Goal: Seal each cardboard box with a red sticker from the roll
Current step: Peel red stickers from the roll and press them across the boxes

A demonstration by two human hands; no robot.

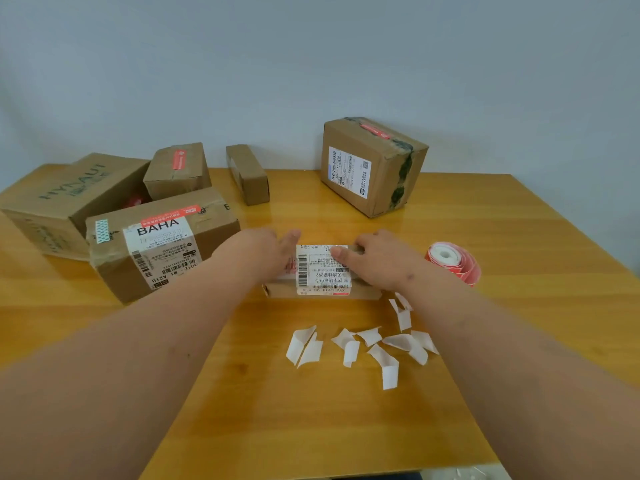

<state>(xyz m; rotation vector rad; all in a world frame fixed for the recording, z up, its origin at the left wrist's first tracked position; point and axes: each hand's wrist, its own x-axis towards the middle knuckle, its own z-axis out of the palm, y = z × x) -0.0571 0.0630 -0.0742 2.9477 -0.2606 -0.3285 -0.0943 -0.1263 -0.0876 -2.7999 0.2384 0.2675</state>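
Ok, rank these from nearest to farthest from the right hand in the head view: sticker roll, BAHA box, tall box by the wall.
From the right hand:
1. sticker roll, just to its right.
2. tall box by the wall, behind it.
3. BAHA box, across on the left.

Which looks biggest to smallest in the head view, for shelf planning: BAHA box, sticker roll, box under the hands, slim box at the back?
1. BAHA box
2. Box under the hands, partly hidden
3. Slim box, though farther away, so unsure against 2
4. Sticker roll
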